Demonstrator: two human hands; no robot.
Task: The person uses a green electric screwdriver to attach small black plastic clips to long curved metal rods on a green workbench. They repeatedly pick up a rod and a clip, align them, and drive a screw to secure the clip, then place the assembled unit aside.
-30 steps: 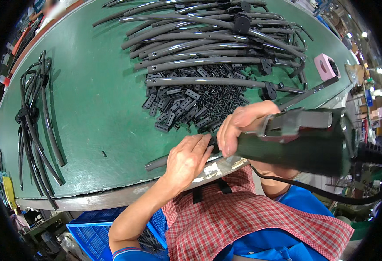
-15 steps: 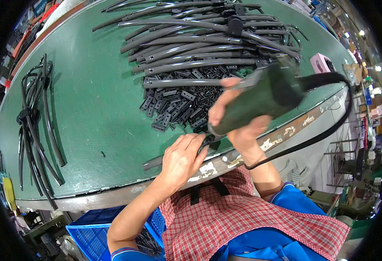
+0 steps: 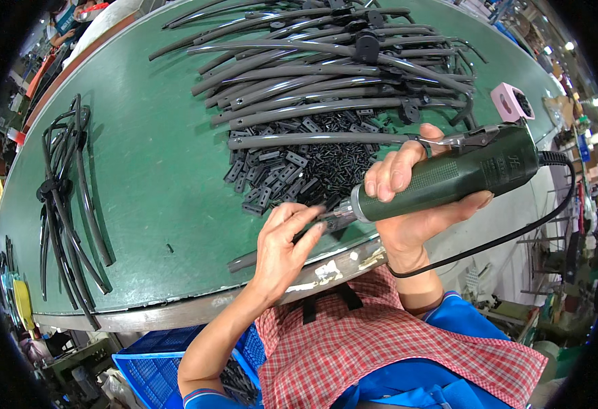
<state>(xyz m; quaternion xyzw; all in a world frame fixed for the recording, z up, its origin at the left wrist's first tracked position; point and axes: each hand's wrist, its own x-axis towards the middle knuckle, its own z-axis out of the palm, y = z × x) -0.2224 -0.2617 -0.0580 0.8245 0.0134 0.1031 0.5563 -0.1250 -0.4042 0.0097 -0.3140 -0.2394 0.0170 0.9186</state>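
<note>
My right hand point(image 3: 408, 228) is wrapped around a dark green electric screwdriver point(image 3: 449, 176), held tilted above the table's near edge with its tip toward my left hand. The fingers of my left hand point(image 3: 278, 249) are bent together just beside that tip. Something dark and blurred shows at the fingertips, too unclear to name. Under the left hand lies a grey tube point(image 3: 242, 262), its end sticking out on the left. Just beyond my hands is a heap of small black slotted blocks point(image 3: 265, 184) and black screws point(image 3: 343, 160).
Many curved grey tubes point(image 3: 285, 71) with black round joints are piled at the back. Another bundle of tubes point(image 3: 53, 187) lies at the left of the green table point(image 3: 156, 170). A pink box point(image 3: 510, 102) stands far right. Below the edge is a blue crate point(image 3: 145, 371).
The screwdriver has swung up and to the right, and its tip has lifted away from the grey tube. My left fingers have risen slightly toward the tip.
</note>
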